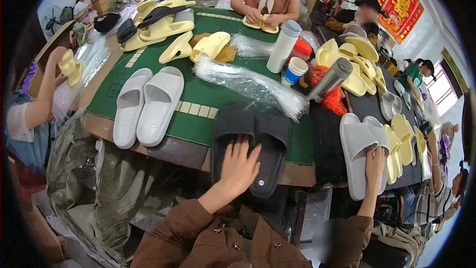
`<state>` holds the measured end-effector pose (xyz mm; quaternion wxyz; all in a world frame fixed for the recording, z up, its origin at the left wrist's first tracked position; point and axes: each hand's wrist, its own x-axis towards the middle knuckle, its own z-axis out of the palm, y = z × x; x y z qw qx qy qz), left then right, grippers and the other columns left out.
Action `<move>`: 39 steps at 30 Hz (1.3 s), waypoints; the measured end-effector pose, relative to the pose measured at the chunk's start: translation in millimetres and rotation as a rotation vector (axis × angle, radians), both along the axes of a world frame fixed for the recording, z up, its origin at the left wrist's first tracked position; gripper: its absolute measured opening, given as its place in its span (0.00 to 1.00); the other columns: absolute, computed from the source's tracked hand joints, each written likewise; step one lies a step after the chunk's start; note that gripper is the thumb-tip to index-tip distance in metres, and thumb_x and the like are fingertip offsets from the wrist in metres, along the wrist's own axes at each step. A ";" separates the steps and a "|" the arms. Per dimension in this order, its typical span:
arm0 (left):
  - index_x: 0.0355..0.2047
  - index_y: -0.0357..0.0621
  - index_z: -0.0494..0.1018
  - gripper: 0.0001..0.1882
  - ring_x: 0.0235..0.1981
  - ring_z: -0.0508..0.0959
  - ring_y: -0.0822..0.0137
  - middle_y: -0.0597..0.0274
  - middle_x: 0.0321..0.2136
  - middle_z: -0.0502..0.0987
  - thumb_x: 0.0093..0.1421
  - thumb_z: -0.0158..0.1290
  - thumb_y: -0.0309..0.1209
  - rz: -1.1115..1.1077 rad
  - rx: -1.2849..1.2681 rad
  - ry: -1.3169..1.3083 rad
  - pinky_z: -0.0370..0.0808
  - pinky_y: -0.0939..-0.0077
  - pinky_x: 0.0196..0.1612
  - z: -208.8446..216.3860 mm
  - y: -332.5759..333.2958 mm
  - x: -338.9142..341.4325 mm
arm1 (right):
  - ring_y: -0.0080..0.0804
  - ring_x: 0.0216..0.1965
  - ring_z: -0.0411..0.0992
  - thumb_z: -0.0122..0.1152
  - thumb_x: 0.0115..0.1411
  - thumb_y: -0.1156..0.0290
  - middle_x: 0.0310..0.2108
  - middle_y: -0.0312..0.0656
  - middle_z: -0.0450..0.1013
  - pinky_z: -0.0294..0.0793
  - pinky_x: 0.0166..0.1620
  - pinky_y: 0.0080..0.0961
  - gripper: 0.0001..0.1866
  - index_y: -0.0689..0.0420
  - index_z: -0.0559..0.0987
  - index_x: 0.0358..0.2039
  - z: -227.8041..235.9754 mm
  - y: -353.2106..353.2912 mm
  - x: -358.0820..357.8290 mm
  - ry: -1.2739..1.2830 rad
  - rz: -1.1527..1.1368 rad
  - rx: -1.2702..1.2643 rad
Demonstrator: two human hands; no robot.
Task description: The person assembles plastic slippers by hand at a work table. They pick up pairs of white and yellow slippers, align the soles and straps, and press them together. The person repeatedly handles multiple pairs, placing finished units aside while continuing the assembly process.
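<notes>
At the near edge of the table lies a pair of black slide slippers (pixel 271 166). My left hand (pixel 238 170) reaches onto the left one, its fingers tucked under the strap and gripping it. To the right, a pair of light grey ribbed slippers (pixel 353 161) hangs partly over the table edge. My right hand (pixel 375 165) holds this pair at the footbeds; the fingertips are partly hidden by the straps. A second pair of light grey slippers (pixel 159 107) stands on the green mat (pixel 193 133), left of my left hand.
Clear plastic bags (pixel 248 82) lie beyond the black slippers. Bottles, including a white tumbler (pixel 283 47), and a blue-and-white cup (pixel 296 71) stand behind. Yellow slippers (pixel 210 46) are piled left and right. Co-workers sit around; one person's hands (pixel 263 21) hold small yellow slippers.
</notes>
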<state>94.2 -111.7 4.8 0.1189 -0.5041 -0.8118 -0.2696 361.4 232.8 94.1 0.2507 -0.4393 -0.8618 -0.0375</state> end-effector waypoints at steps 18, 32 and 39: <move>0.53 0.48 0.72 0.22 0.59 0.65 0.47 0.49 0.57 0.66 0.58 0.48 0.22 0.718 -0.189 0.096 0.61 0.46 0.59 -2.0 -132.5 -188.6 | 0.40 0.27 0.67 0.54 0.56 0.80 0.25 0.53 0.68 0.66 0.34 0.33 0.05 0.70 0.70 0.30 13.1 -70.2 -35.9 0.291 0.182 -0.172; 0.46 0.39 0.74 0.15 0.56 0.68 0.46 0.48 0.54 0.69 0.57 0.53 0.24 0.106 0.348 -0.161 0.65 0.57 0.58 46.1 -44.6 -89.2 | 0.55 0.33 0.72 0.60 0.58 0.68 0.31 0.58 0.72 0.70 0.34 0.40 0.13 0.68 0.74 0.33 -58.4 -193.9 -217.8 0.296 0.593 -0.502; 0.53 0.40 0.70 0.20 0.58 0.65 0.46 0.49 0.58 0.65 0.62 0.52 0.33 -0.021 0.227 -0.147 0.62 0.57 0.60 32.5 -9.6 -63.1 | 0.29 0.29 0.71 0.53 0.62 0.75 0.33 0.46 0.71 0.71 0.33 0.24 0.18 0.66 0.71 0.53 -80.2 -195.6 -200.0 0.395 0.733 -0.764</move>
